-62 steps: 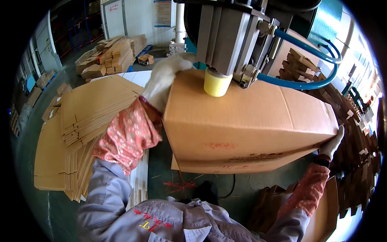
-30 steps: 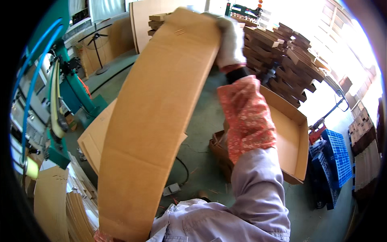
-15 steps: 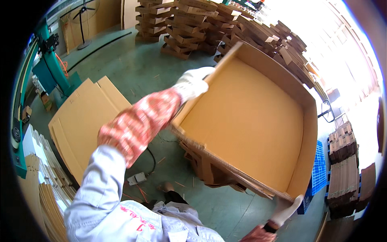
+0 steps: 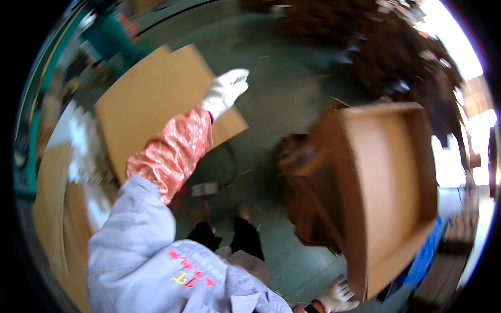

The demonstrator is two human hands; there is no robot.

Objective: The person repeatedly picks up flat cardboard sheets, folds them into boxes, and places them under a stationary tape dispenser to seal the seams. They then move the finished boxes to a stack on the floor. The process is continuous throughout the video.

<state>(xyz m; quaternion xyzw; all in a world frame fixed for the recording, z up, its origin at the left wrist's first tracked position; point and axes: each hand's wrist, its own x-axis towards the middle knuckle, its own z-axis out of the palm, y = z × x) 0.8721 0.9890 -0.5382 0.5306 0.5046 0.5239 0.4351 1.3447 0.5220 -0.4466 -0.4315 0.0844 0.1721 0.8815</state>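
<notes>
A shallow open cardboard box [image 4: 357, 219] rests tilted at the right, on or against a stack of similar brown boxes [image 4: 308, 208]; blur hides the exact contact. My right hand [image 4: 338, 297], in a white glove, is beside the box's near lower corner, fingers spread and apparently holding nothing. White-gloved too, my left hand [image 4: 226, 91] reaches out above the right edge of a large flat cardboard sheet [image 4: 151, 99], its fingers stretched out with nothing in them. Whether it touches the sheet cannot be told.
Upright stacks of flat cardboard [image 4: 55, 208] stand at the near left, below a green machine frame [image 4: 107, 39]. A small grey box with a cable [image 4: 204, 189] lies on the green floor [image 4: 261, 78]. A blue pallet [image 4: 424, 255] is at the right; blurred brown stacks [image 4: 402, 62] stand behind.
Both hands have let go of the box, which now leans at the right. My left hand has moved left toward the cardboard sheet, and the view has shifted.
</notes>
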